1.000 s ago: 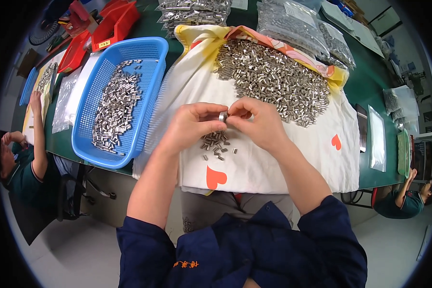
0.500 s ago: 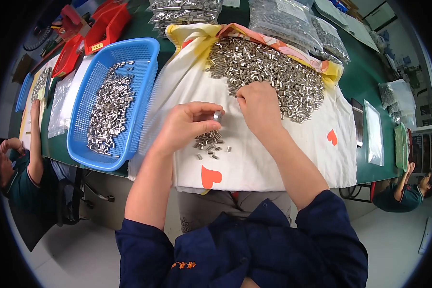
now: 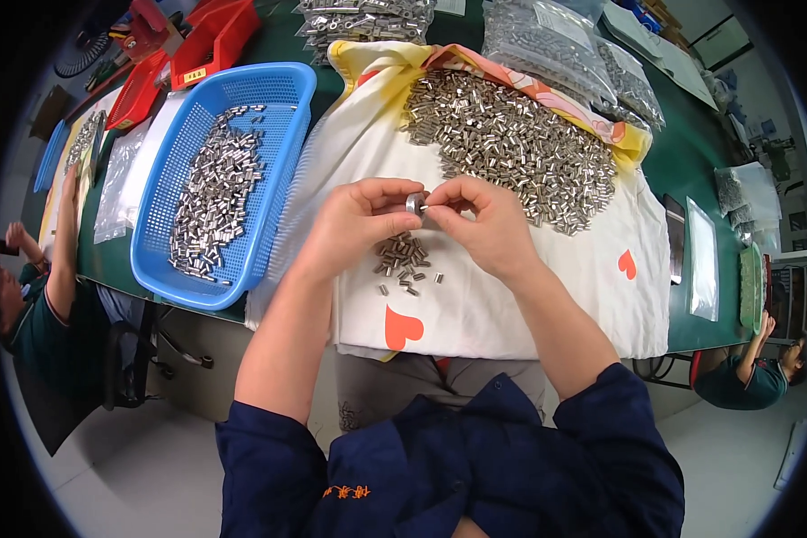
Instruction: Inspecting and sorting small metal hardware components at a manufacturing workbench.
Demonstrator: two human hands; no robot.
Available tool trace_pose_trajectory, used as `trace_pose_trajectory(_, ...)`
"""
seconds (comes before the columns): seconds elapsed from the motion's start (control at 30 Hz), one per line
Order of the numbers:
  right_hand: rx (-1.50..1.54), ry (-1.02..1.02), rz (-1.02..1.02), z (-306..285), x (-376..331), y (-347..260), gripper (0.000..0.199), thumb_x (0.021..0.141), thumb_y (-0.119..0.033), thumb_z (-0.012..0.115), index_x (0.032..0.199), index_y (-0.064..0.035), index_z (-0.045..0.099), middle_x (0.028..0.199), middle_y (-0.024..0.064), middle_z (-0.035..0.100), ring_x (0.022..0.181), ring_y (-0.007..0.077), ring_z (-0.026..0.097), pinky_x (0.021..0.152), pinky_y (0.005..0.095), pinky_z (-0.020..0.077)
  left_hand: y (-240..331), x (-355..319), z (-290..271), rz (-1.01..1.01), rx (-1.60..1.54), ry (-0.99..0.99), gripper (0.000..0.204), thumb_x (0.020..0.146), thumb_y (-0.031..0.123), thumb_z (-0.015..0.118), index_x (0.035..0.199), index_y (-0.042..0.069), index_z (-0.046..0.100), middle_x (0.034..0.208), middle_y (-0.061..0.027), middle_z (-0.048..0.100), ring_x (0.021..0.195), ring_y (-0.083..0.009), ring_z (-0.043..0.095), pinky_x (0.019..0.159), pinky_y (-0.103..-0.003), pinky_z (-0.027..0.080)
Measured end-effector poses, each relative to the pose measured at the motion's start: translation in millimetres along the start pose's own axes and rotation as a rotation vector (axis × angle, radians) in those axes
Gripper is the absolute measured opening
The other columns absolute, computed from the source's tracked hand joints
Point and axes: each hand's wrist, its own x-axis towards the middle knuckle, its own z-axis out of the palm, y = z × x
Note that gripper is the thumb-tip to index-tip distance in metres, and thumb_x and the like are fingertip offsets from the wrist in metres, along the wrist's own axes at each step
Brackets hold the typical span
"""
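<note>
We now have our right hand (image 3: 487, 222) back from the pile of metal sleeves (image 3: 529, 152), pinching a small metal piece (image 3: 424, 207) beside the metal ring (image 3: 412, 204) pinched in our left hand (image 3: 351, 226) above the cloth (image 3: 484, 314), so work apparently resumes there.

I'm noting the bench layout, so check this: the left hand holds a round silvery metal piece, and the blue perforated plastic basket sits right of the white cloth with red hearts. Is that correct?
The side is wrong: the head view shows the blue perforated plastic basket left of the white cloth with red hearts.
</note>
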Motion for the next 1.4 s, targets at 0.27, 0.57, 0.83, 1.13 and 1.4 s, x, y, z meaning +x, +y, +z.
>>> trace_pose_trajectory(0.27,-0.384,0.191,-0.397,12.1,-0.6,2.9,0.004,0.070,-0.005,0.061,0.073,-0.0037,0.060,0.073,0.0075,0.059,0.068,0.0222,0.057,0.059,0.0310,0.0456,-2.0,-0.4,0.2,0.003,0.037,0.057,0.034,0.075,-0.004,0.063,0.108,-0.005,0.055,0.093,-0.0098,0.062,0.082,-0.0124,0.060,0.072,-0.023,0.049)
trace_pose_trajectory(0.57,-0.151,0.040,-0.172,-2.6,0.5,-1.5,0.010,0.071,-0.004,0.064,0.080,-0.0021,0.062,0.074,0.0047,0.060,0.066,0.0128,0.056,0.061,0.0234,0.0444,-0.5,0.8,0.3,-0.010,0.069,0.007,0.034,0.074,-0.002,0.065,0.106,-0.004,0.056,0.090,-0.0078,0.063,0.081,-0.0107,0.060,0.071,-0.021,0.049)
trace_pose_trajectory(0.83,-0.327,0.168,-0.138,-22.0,13.6,9.4,0.017,0.071,-0.015,0.065,0.086,-0.0069,0.062,0.075,0.0040,0.061,0.070,0.0192,0.056,0.066,0.0311,0.0453,0.7,-1.8,4.1,-0.057,0.123,-0.044,0.032,0.073,0.000,0.067,0.103,-0.002,0.059,0.087,-0.0037,0.063,0.078,-0.0075,0.059,0.070,-0.020,0.048)
trace_pose_trajectory(1.13,-0.866,0.163,-0.297,-8.0,20.3,27.3,0.007,0.071,-0.012,0.062,0.077,-0.0082,0.065,0.079,0.0047,0.056,0.083,0.0236,0.050,0.076,0.0354,0.0387,0.8,-0.5,5.5,-0.064,0.176,-0.052,0.030,0.072,0.000,0.067,0.102,0.000,0.061,0.086,-0.0011,0.062,0.077,-0.0055,0.057,0.070,-0.019,0.048)
trace_pose_trajectory(1.4,-0.704,0.199,-0.294,-11.8,13.5,16.0,0.007,0.072,-0.008,0.061,0.078,-0.0065,0.065,0.082,0.0055,0.058,0.083,0.0213,0.053,0.074,0.0325,0.0419,1.1,0.3,3.8,-0.045,0.096,-0.007,0.031,0.073,-0.002,0.065,0.104,-0.002,0.059,0.090,-0.0030,0.062,0.079,-0.0070,0.058,0.070,-0.020,0.048)
